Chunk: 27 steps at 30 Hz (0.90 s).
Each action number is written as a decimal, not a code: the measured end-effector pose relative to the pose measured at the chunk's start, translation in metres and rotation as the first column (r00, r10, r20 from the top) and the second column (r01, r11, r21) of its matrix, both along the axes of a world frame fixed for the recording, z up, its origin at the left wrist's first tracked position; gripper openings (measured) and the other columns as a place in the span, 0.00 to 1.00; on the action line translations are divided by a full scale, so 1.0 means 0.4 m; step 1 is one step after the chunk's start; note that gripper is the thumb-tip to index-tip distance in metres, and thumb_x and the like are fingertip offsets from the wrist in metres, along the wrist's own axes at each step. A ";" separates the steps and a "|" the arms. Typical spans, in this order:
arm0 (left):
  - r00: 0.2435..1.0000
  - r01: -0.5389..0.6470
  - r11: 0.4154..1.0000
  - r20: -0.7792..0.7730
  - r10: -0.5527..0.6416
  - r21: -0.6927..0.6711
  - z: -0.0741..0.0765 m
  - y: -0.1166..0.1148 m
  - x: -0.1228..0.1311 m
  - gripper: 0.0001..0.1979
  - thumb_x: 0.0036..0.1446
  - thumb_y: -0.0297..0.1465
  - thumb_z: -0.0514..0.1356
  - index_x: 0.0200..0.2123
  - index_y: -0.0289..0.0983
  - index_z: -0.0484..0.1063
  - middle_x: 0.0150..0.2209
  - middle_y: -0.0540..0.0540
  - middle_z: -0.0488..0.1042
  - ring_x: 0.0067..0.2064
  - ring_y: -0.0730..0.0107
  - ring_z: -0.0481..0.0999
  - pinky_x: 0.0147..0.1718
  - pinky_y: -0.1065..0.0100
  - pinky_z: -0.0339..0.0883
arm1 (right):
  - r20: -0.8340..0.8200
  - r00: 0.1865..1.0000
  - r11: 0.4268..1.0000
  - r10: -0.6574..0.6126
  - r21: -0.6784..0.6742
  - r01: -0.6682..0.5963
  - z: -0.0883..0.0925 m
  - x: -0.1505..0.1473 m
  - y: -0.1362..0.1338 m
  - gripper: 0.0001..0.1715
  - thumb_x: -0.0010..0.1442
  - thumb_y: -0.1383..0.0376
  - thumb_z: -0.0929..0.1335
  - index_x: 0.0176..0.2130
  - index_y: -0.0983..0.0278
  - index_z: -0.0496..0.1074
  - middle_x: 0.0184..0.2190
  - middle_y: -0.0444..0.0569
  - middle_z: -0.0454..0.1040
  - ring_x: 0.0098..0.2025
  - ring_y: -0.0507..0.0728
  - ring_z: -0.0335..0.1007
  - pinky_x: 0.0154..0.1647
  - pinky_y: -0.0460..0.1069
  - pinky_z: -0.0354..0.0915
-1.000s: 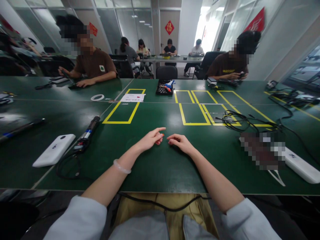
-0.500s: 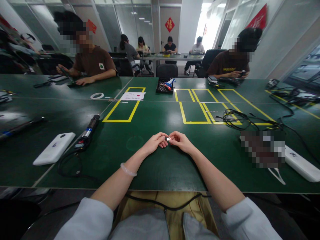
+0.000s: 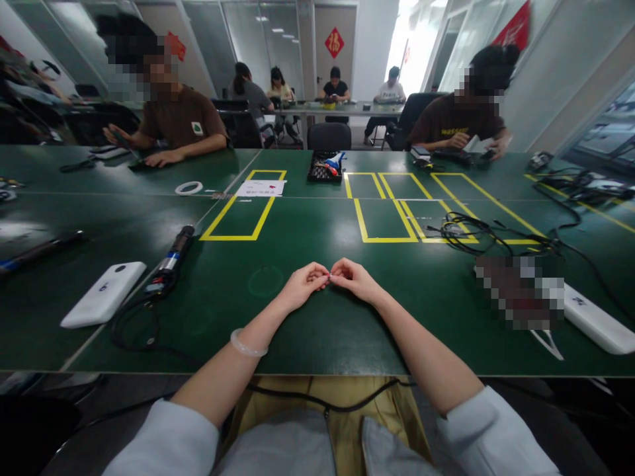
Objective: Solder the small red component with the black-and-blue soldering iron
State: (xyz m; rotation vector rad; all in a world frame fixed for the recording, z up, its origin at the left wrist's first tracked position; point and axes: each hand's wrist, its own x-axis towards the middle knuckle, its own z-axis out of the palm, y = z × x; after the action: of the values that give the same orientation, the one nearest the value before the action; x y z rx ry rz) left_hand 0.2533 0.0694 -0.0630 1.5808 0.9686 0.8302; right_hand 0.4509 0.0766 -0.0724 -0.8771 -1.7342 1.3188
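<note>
Above the near part of the green table [image 3: 297,337], my left hand [image 3: 305,285] and my right hand [image 3: 354,279] meet fingertip to fingertip. Both are closed in a pinch around one tiny object [image 3: 329,276], mostly covered by the fingers. Only a small pale and reddish bit of it shows, too little to name. A pale bracelet [image 3: 248,345] circles my left wrist.
To the left lie a white power bank [image 3: 104,295] and a black-and-silver cylinder [image 3: 173,254] with a cable. Black cables [image 3: 461,231] and another white device [image 3: 598,317] are at right. A black tray [image 3: 325,173] stands ahead; people sit across the table.
The small shiny metal-looking piece that showed between my fingertips is now mostly covered by them. My hands stay in nearly the same place. Across the table at right, a person now holds something white.
</note>
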 end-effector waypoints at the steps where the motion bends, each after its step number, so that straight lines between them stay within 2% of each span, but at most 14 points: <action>1: 1.000 -0.002 1.000 -0.016 0.003 0.027 0.002 -0.001 0.000 0.15 0.54 0.38 0.61 0.40 0.34 0.69 0.33 0.47 0.73 0.34 0.72 0.73 0.36 0.67 0.67 | 0.017 1.000 1.000 -0.013 0.005 0.013 0.000 0.000 0.001 0.16 0.56 0.55 0.69 0.37 0.64 0.67 0.30 0.45 0.72 0.30 0.51 0.67 0.32 0.46 0.63; 5: 0.996 -0.029 0.994 -0.084 0.038 0.104 0.010 -0.004 0.004 0.13 0.52 0.37 0.62 0.40 0.36 0.70 0.37 0.46 0.73 0.37 0.71 0.73 0.37 0.68 0.66 | 0.082 0.995 0.997 -0.052 0.056 0.047 -0.004 0.003 0.004 0.15 0.56 0.55 0.70 0.35 0.64 0.68 0.27 0.43 0.71 0.27 0.50 0.64 0.30 0.46 0.62; 14: 0.992 -0.067 0.993 -0.097 0.076 0.098 0.005 -0.001 0.004 0.14 0.51 0.38 0.62 0.38 0.35 0.70 0.38 0.46 0.73 0.36 0.72 0.72 0.33 0.72 0.65 | 0.124 0.986 0.980 -0.112 0.180 0.089 0.001 -0.001 0.000 0.12 0.53 0.63 0.71 0.37 0.64 0.68 0.30 0.44 0.71 0.31 0.51 0.67 0.35 0.47 0.63; 22: 0.994 -0.063 0.994 -0.079 0.070 0.084 0.003 -0.002 0.005 0.13 0.51 0.36 0.63 0.37 0.35 0.68 0.38 0.46 0.72 0.36 0.73 0.72 0.32 0.72 0.65 | 0.163 0.979 0.976 -0.121 0.198 0.088 0.000 0.001 0.000 0.10 0.53 0.63 0.71 0.36 0.64 0.69 0.30 0.44 0.71 0.31 0.51 0.67 0.35 0.47 0.63; 27: 0.990 -0.052 0.992 -0.125 0.066 0.115 0.009 0.002 -0.004 0.14 0.53 0.38 0.62 0.39 0.36 0.68 0.39 0.45 0.73 0.38 0.71 0.74 0.35 0.70 0.67 | 0.152 0.981 0.984 -0.117 0.151 0.094 0.000 0.002 0.002 0.10 0.53 0.63 0.70 0.36 0.65 0.69 0.28 0.43 0.71 0.29 0.51 0.66 0.33 0.47 0.63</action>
State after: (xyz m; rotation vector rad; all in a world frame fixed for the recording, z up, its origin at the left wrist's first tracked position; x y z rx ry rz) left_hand 0.2515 0.0701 -0.0594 1.7252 1.0811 0.8440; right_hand 0.4517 0.0773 -0.0724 -1.0016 -1.8533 1.0646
